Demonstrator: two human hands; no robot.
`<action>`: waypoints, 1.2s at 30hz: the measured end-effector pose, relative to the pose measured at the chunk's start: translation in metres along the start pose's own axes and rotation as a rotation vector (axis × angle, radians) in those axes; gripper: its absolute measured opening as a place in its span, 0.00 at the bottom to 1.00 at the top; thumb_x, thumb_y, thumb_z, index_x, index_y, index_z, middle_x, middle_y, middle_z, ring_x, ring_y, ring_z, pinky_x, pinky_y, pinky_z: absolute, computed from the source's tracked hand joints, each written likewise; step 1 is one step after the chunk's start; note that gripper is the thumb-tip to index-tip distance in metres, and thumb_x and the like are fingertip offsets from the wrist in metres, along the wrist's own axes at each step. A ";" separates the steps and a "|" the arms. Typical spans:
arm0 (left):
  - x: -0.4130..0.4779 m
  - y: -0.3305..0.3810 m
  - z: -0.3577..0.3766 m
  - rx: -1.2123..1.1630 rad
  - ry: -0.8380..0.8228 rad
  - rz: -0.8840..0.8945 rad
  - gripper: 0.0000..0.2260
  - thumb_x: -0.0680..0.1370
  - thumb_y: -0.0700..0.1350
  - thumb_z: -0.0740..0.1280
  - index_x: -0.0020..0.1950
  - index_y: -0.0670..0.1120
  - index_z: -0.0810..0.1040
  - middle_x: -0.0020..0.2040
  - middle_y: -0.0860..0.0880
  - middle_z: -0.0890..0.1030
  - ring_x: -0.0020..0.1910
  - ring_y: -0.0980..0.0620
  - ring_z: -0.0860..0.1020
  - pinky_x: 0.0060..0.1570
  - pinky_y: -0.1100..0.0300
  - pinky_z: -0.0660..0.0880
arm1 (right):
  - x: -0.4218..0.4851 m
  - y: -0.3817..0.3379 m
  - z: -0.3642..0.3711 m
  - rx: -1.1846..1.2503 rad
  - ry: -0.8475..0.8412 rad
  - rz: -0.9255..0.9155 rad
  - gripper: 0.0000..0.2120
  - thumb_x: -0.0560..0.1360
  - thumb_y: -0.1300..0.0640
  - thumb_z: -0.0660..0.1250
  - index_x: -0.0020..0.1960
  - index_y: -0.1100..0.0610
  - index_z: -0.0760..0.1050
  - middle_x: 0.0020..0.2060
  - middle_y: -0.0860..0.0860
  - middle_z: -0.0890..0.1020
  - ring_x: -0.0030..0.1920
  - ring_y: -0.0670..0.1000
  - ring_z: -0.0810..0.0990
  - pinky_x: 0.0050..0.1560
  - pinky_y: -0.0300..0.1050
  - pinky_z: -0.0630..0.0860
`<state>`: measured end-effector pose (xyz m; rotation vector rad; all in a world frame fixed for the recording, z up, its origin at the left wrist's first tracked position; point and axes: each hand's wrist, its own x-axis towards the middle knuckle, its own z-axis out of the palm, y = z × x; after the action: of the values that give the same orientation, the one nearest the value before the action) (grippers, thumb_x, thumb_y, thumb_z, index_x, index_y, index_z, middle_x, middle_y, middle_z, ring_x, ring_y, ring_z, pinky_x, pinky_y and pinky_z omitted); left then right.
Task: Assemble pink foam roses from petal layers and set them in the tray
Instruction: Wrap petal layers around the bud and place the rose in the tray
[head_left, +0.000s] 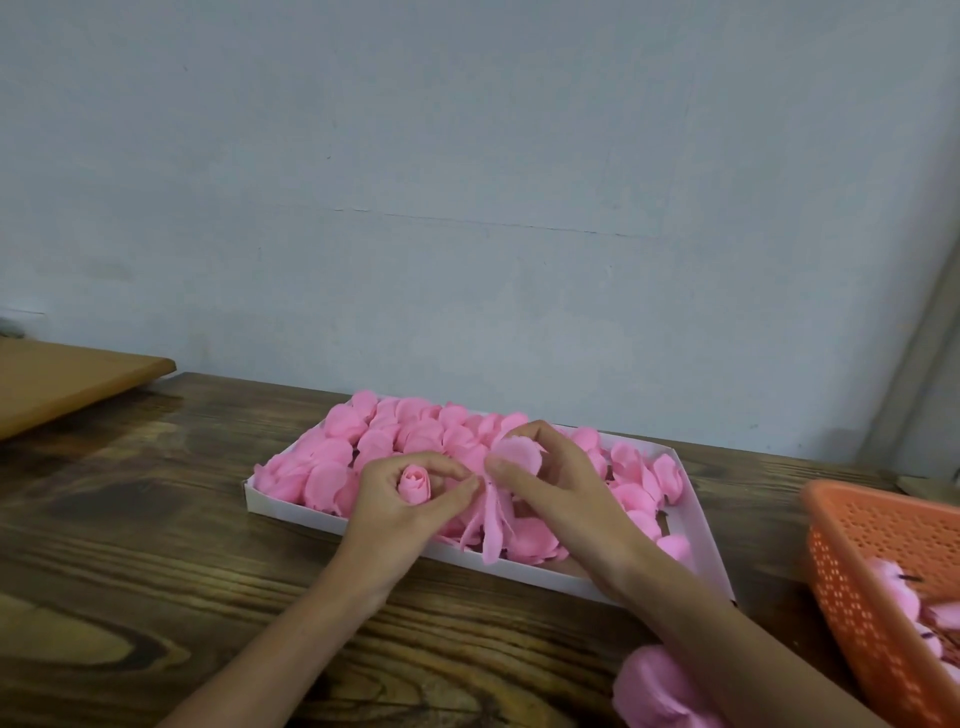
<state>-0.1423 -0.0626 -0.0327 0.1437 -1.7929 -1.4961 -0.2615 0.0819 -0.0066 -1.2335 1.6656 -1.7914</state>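
The left hand (400, 512) holds a small pink rose bud (414, 482). Its fingers are curled round the bud, and the thumb and the first finger make a ring about it, so only the top of the bud shows between them. The right hand (556, 488) is just beside it, and the tips of the two hands almost touch. The right thumb and the first fingers pinch a pink petal layer (514, 453). One round petal stands up above these fingertips, and the other petals of the layer hang down below the thumb as long soft strips. How the remaining right fingers lie I cannot tell, because the petal covers them.

Both hands are above the near side of a white tray (291, 508), which lies under and behind the fingers on a dark wooden table (156, 545). The tray is full of loose pink petals (358, 431), most of them beyond the fingertips. To the right of the right hand, well apart, stands an orange basket (878, 530) with some pink foam pieces (893, 577) in it. Near the right forearm lies a heap of pink foam (654, 686). Far to the left of the left hand is a tan board (67, 379).
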 end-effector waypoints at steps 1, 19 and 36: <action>0.000 0.000 0.000 0.021 0.004 0.003 0.07 0.73 0.38 0.77 0.43 0.50 0.88 0.39 0.47 0.87 0.40 0.48 0.86 0.39 0.59 0.83 | 0.000 0.000 -0.001 0.003 -0.022 0.035 0.10 0.78 0.56 0.74 0.55 0.59 0.78 0.46 0.54 0.86 0.47 0.55 0.86 0.48 0.47 0.82; 0.014 0.010 -0.014 -0.612 0.051 -0.218 0.09 0.78 0.41 0.66 0.39 0.47 0.73 0.34 0.47 0.68 0.31 0.51 0.65 0.29 0.60 0.67 | -0.003 -0.003 -0.003 0.069 0.146 0.270 0.13 0.77 0.55 0.76 0.51 0.64 0.79 0.46 0.66 0.85 0.41 0.63 0.87 0.26 0.42 0.78; -0.005 0.010 0.012 -0.326 -0.253 -0.155 0.19 0.86 0.43 0.56 0.72 0.57 0.77 0.71 0.50 0.79 0.70 0.49 0.77 0.65 0.57 0.77 | -0.007 -0.006 0.007 -0.066 0.148 0.272 0.13 0.79 0.51 0.73 0.45 0.61 0.84 0.44 0.60 0.87 0.42 0.66 0.87 0.40 0.54 0.79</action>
<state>-0.1426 -0.0477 -0.0266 -0.0750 -1.7313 -1.9698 -0.2504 0.0844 -0.0045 -0.8663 1.8853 -1.7058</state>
